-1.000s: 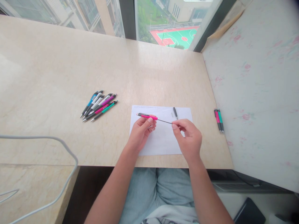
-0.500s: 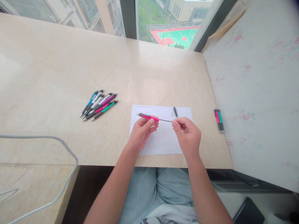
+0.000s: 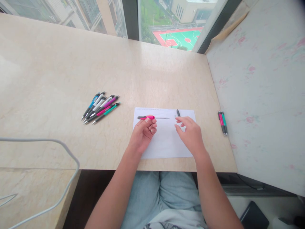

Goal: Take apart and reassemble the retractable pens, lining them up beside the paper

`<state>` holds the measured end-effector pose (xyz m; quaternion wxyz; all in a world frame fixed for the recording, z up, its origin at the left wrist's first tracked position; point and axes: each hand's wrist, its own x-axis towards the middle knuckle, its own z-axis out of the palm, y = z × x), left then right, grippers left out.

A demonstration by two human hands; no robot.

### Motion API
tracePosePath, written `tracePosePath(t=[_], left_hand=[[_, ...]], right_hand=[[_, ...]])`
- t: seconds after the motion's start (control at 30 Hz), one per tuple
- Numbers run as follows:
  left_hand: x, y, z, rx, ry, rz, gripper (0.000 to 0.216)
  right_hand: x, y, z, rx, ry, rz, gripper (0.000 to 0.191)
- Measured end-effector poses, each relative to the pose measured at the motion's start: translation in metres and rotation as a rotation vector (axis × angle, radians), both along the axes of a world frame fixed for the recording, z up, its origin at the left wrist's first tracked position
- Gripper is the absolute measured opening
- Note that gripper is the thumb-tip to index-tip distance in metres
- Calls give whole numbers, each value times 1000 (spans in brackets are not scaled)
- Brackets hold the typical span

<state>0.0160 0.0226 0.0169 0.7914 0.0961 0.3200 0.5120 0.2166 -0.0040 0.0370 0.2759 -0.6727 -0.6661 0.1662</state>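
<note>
Pale surface below window at upper center. Left hand: grip pinched on pink pen, mid-frame over paper; refill sticking out rightward. Right hand: grip parted, empty, near black piece. Pen pile left.

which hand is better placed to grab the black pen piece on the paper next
Probably the right hand: it is open, apparently empty, and nearest the small, tapered black pen piece. The left hand holds the pink-and-black pen barrel.

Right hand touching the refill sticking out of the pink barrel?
Apart. The head view plainly shows white paper between the refill's tip and the right hand.
</note>
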Motion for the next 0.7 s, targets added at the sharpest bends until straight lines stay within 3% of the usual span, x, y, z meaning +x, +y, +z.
tracePosePath(t=[0.13,0.37,0.57,0.7], left_hand=[[0,0,0,-8,-20,18,20],[1,-1,2,31,10,9,21],[2,-2,3,46,20,-21,22],[1,-2,2,47,24,-29,22]], right_hand=[[16,23,-8,17,-291,-66,25],[4,31,-15,-38,-443,-66,19],[1,34,-16,-40,-468,-62,17],[1,28,-12,22,-322,-64,13]])
